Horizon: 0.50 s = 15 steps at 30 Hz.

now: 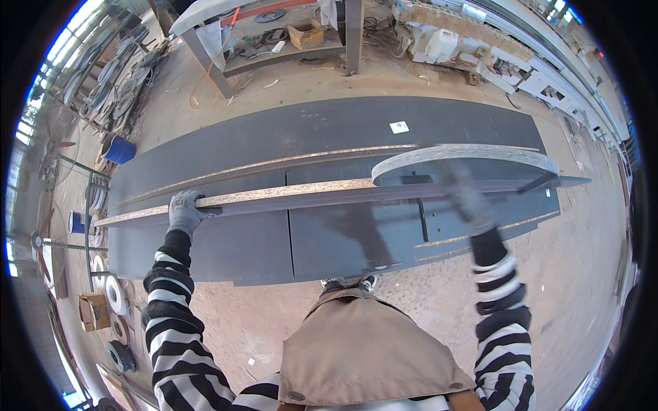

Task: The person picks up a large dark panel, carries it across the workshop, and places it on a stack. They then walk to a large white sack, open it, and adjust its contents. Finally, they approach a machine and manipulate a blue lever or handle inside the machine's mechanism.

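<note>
A long dark grey board (pixel 329 195) with a raw chipboard edge is held on edge above a stack of similar dark panels (pixel 308 137) on the floor. My left hand (pixel 184 211), in a grey glove, grips the board's upper edge near its left end. My right hand (pixel 467 200), also gloved and blurred by motion, is on the board near its right end, below a lighter curved-edged panel (pixel 466 159). Both arms wear black-and-white striped sleeves.
A metal workbench (pixel 274 41) with tools and a small box stands behind the panels. A machine (pixel 480 48) runs along the back right. A blue bucket (pixel 120 150), rolls of edge tape (pixel 113 294) and a rack line the left side. The floor is dusty concrete.
</note>
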Available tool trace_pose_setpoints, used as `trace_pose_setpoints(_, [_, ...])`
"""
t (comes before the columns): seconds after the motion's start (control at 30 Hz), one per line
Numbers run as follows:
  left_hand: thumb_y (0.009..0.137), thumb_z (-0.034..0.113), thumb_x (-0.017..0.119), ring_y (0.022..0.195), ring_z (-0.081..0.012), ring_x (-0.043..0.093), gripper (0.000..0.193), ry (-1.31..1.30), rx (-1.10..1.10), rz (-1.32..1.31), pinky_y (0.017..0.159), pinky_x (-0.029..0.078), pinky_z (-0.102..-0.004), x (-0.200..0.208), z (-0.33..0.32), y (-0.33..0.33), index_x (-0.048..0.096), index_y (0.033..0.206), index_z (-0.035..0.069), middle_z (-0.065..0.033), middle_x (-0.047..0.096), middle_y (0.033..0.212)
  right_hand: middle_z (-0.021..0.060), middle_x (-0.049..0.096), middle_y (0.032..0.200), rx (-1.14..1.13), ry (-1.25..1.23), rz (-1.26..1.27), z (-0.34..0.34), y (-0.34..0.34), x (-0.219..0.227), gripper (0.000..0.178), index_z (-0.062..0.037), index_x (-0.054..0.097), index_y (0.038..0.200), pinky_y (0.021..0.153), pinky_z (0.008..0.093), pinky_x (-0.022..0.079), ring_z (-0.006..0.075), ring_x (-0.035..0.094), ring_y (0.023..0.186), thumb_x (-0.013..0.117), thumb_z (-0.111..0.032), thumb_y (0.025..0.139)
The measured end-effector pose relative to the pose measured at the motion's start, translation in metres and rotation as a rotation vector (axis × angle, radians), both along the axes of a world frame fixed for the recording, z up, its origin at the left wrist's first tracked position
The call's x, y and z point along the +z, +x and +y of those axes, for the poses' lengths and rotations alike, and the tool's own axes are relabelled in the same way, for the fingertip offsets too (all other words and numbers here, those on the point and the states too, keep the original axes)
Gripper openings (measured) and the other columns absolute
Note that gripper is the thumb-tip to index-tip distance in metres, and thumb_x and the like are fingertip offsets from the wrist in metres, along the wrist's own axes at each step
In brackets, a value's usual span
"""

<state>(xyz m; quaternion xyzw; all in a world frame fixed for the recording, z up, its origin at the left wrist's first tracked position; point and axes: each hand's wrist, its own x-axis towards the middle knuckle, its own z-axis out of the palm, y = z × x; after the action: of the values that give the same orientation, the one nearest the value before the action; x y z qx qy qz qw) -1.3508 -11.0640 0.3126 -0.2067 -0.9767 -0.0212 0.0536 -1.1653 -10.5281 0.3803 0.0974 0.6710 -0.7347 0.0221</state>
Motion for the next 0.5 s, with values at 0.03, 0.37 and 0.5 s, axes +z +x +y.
trace_pose_setpoints(0.03, [0.050,0.052,0.080,0.085,-0.0292,0.059,0.051,0.008,0.013,0.000,0.079,0.045,-0.0399,-0.001,0.000,-0.001,0.068,0.080,0.012,-0.0083,0.064,0.081,0.0194,0.034,0.140,0.138,0.593,-0.104,-0.029,-0.005,-0.022,0.077,-0.0015,0.027,0.139,0.106,0.0359,0.030,0.0284,0.029,0.133,0.066,-0.015,0.074])
trace_pose_setpoints(0.37, [0.050,0.060,0.077,0.107,-0.0293,0.052,0.087,-0.133,-0.224,-0.041,0.094,0.039,-0.0393,0.054,0.082,0.015,0.055,0.114,0.004,-0.0148,0.058,0.109,0.0135,0.065,0.086,-0.335,0.423,0.290,-0.105,-0.063,-0.113,0.023,0.0039,0.057,0.103,0.074,0.0317,0.050,0.0237,0.063,0.079,0.043,-0.010,0.091])
trace_pose_setpoints(0.5, [0.060,0.053,0.073,0.131,-0.0343,0.028,0.095,-0.190,-0.401,-0.150,0.108,0.020,-0.0475,0.040,0.238,0.064,0.036,0.133,0.004,-0.0167,0.037,0.136,0.0109,0.064,0.085,-0.328,0.326,0.305,-0.097,-0.069,-0.121,0.036,0.0051,0.057,0.097,0.070,0.0276,0.048,0.0165,0.061,0.074,0.037,-0.025,0.098])
